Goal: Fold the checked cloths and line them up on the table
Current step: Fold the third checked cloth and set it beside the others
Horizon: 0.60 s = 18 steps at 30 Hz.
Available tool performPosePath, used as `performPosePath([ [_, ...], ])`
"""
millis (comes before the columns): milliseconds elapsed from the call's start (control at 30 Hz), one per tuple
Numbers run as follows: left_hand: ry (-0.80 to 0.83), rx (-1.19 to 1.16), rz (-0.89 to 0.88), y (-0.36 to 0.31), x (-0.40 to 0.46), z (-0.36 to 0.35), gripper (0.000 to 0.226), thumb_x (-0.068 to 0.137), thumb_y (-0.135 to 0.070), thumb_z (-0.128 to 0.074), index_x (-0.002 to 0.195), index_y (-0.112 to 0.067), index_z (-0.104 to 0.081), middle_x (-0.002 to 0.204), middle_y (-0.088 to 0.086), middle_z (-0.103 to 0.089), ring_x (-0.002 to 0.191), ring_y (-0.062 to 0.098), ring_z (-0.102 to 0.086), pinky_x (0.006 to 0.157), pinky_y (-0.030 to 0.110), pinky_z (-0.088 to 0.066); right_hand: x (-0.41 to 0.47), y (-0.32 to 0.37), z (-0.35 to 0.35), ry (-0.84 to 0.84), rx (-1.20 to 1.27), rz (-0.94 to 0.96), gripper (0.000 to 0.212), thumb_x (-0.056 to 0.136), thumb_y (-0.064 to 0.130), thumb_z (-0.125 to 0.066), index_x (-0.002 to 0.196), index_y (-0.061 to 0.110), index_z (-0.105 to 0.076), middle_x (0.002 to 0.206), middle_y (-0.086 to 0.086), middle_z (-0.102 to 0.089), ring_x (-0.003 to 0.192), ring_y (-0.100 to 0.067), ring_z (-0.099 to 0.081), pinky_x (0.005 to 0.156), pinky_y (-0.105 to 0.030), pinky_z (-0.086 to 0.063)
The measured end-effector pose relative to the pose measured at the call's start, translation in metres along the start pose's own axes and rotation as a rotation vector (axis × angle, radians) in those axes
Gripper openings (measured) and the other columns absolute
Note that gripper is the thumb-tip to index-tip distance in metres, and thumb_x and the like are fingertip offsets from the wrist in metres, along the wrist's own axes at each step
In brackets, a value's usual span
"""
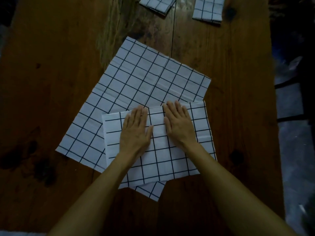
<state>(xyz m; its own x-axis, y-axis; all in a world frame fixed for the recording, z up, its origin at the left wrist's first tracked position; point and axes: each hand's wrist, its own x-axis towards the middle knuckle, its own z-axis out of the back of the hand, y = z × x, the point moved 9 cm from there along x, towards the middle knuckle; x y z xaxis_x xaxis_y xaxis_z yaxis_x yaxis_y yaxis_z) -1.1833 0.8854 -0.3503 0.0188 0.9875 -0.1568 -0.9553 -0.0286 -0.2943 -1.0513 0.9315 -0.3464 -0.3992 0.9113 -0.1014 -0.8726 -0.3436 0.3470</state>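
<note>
My left hand (135, 132) and right hand (179, 124) press, fingers flat and released, on a half-folded checked cloth (170, 155), frame centre, wooden tabletop (51, 82).

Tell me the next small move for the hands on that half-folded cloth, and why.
Probably slide both palms outward to smooth the top cloth, then fold it again. The left hand and right hand lie flat mid-cloth, and it is still far larger than the folded cloths at the table's far end.
</note>
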Motion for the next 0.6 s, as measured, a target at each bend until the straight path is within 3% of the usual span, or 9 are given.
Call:
performPosePath([
  [67,-0.031,0.011,0.013,-0.005,0.003,0.007,0.062,0.097,-0.042,-0.026,0.149,-0.009,-0.020,0.156,0.012,-0.018,0.144,0.024,-0.012,0.117,0.040,-0.009,0.001,0.000,0.005,-0.014,0.041,-0.021,0.055,0.099,0.037,-0.026,0.148,0.014,-0.030,0.157,-0.003,-0.020,0.147,-0.024,-0.012,0.120,-0.039,-0.004],
  [167,-0.096,0.074,-0.019,-0.014,0.016,0.022,0.048,0.095,-0.034,-0.037,0.134,-0.006,-0.040,0.131,0.016,-0.044,0.120,0.031,-0.040,0.103,0.043,-0.029,0.007,0.010,0.024,-0.125,0.032,0.048,0.044,0.093,0.028,-0.043,0.134,0.011,-0.050,0.137,-0.012,-0.049,0.129,-0.029,-0.039,0.111,-0.044,-0.028],
  [233,-0.163,0.080,-0.053,-0.016,0.025,0.034,0.038,0.092,-0.029,-0.039,0.123,-0.008,-0.048,0.110,0.013,-0.050,0.102,0.030,-0.044,0.093,0.042,-0.031,0.014,0.014,0.033,-0.177,0.018,0.072,0.037,0.089,0.023,-0.052,0.124,0.012,-0.057,0.115,-0.011,-0.056,0.108,-0.027,-0.047,0.100,-0.043,-0.036],
  [300,-0.209,0.066,-0.097,-0.017,0.030,0.042,0.023,0.090,-0.021,-0.042,0.107,-0.012,-0.054,0.095,0.010,-0.051,0.090,0.028,-0.044,0.084,0.039,-0.031,0.023,0.015,0.036,-0.178,0.021,0.060,0.028,0.090,0.028,-0.051,0.113,0.018,-0.063,0.101,-0.007,-0.057,0.100,-0.026,-0.048,0.095,-0.041,-0.033],
  [400,-0.210,0.024,-0.162,-0.020,0.033,0.047,0.007,0.088,-0.015,-0.050,0.091,-0.014,-0.055,0.087,0.007,-0.052,0.085,0.023,-0.040,0.080,0.034,-0.026,0.035,0.021,0.034,-0.061,0.020,0.091,0.024,0.092,0.035,-0.050,0.104,0.023,-0.066,0.100,-0.004,-0.059,0.105,-0.026,-0.050,0.097,-0.041,-0.028],
  [500,-0.171,-0.033,-0.185,-0.020,0.035,0.056,0.019,0.089,-0.020,-0.038,0.090,-0.015,-0.056,0.085,0.004,-0.056,0.086,0.024,-0.048,0.082,0.032,-0.024,0.042,0.023,0.037,0.129,0.001,0.091,0.026,0.095,0.041,-0.050,0.108,0.026,-0.065,0.110,0.000,-0.062,0.112,-0.023,-0.049,0.100,-0.039,-0.024],
  [600,-0.175,-0.093,-0.210,-0.023,0.035,0.074,0.015,0.090,-0.019,-0.043,0.092,-0.016,-0.058,0.090,0.003,-0.058,0.092,0.023,-0.050,0.085,0.032,-0.023,0.043,0.026,0.051,0.234,0.124,0.053,0.025,0.095,0.043,-0.050,0.105,0.027,-0.067,0.100,0.005,-0.068,0.100,-0.018,-0.057,0.097,-0.041,-0.039],
])
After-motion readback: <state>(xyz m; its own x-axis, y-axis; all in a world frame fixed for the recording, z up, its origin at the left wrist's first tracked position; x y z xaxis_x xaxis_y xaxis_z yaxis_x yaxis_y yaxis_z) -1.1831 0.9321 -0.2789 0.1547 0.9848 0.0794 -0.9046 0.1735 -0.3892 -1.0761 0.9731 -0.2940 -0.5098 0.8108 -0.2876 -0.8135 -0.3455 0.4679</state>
